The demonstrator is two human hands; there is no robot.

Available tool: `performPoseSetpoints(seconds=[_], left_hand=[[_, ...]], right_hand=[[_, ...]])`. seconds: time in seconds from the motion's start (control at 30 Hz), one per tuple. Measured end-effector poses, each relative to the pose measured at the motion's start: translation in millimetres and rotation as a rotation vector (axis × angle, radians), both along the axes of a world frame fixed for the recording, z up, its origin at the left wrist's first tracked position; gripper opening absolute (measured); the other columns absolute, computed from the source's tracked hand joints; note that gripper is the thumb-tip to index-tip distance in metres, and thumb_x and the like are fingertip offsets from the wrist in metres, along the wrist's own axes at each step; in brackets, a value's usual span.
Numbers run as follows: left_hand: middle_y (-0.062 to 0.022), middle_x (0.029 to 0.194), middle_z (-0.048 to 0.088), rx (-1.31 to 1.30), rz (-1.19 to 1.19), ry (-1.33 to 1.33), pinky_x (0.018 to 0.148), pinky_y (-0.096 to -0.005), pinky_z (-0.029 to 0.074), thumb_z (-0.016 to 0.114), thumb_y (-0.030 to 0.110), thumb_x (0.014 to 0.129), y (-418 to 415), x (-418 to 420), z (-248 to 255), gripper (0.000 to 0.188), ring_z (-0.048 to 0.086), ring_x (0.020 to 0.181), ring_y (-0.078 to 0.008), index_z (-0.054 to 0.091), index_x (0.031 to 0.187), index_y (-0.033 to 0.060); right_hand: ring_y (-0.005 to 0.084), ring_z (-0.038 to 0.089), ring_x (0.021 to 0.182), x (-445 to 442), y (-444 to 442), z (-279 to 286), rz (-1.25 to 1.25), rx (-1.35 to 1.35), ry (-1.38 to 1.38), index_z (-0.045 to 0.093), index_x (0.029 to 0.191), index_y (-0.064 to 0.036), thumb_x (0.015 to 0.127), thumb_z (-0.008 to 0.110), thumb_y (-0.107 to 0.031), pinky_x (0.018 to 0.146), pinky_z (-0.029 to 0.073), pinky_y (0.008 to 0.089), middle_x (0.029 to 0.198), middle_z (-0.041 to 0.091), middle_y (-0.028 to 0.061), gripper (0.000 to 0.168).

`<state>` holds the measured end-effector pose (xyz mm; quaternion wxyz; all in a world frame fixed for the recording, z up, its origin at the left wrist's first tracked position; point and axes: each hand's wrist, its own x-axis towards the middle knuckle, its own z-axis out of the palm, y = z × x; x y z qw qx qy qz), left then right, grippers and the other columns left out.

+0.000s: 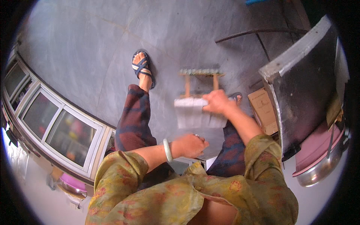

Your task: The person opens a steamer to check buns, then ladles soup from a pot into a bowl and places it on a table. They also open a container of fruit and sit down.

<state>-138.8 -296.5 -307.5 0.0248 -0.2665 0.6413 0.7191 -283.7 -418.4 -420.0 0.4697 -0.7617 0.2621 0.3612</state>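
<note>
My right hand (218, 101) grips the edge of what looks like a small wooden stool (216, 81), blurred. A white block-like part (194, 114) faces me under the hand, and two wooden bars run from it to a textured strip beyond. Low before my body, my left hand (192, 146) is curled with nothing visible in it; its palm side is hidden. A ring and a pale bangle (167, 150) are on that hand and wrist. My sandalled left foot (142, 66) stands apart on the floor; the stool and arm partly cover my right leg.
Grey floor (84, 42) spreads ahead. On the left runs a cabinet with sliding glass doors (70, 135). A dark panel with a silvery edge (295, 47) rises at right, beside a cardboard box (263, 108) and a metal pan (317, 174). A dark bar (253, 32) lies beyond.
</note>
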Motion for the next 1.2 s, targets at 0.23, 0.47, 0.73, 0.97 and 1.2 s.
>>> performPoseSetpoints(seconds=[0.23,0.47,0.73,0.97,1.2], left_hand=[[-0.0163,0.086,0.058,-0.059,-0.07,0.008,0.069,-0.0424,0.048,0.059,0.024,0.077,-11,9,-5,0.031,0.06,0.078,-0.0339,0.049,0.094,0.001],[-0.0148,0.085,0.059,-0.339,-0.182,0.007,0.067,-0.0407,0.048,0.053,0.016,0.077,-26,15,-4,0.019,0.06,0.076,-0.0307,0.052,0.089,0.0017],[-0.008,0.073,0.061,-0.66,-0.266,-0.05,0.06,-0.0348,0.046,0.051,0.02,0.076,-17,9,-28,0.016,0.062,0.069,-0.0226,0.06,0.081,0.0069],[-0.0075,0.074,0.061,-0.999,-0.403,-0.167,0.056,-0.0356,0.045,0.055,0.021,0.075,-13,1,-62,0.016,0.061,0.066,-0.0226,0.058,0.084,0.0073],[-0.0098,0.072,0.065,-0.801,-0.53,-0.438,0.06,-0.0353,0.051,0.053,0.024,0.078,12,12,-69,0.02,0.064,0.072,-0.0244,0.065,0.074,0.0083]], right_hand=[[0.0325,0.061,0.081,16,129,-38,-0.089,0.137,-0.017,0.06,0.088,-0.01,0.067,0.059,-0.047,0.071,0.047,0.0433,0.08,0.064,0.0152,0.042],[0.0337,0.061,0.081,-6,242,-86,-0.304,0.175,-0.159,0.058,0.087,-0.006,0.069,0.06,-0.033,0.068,0.046,0.0464,0.08,0.063,0.0168,0.033],[0.0359,0.059,0.087,28,199,-64,-0.282,0.345,-0.145,0.058,0.094,-0.003,0.075,0.057,-0.032,0.074,0.045,0.0458,0.093,0.061,0.0195,0.034],[0.0348,0.058,0.087,24,214,-105,-0.35,0.212,-0.193,0.058,0.094,-0.004,0.075,0.057,-0.032,0.074,0.045,0.0451,0.093,0.061,0.0186,0.034],[0.0336,0.058,0.088,22,198,-109,-0.426,0.092,-0.202,0.058,0.095,-0.004,0.076,0.057,-0.031,0.075,0.045,0.0443,0.094,0.061,0.0176,0.033]])
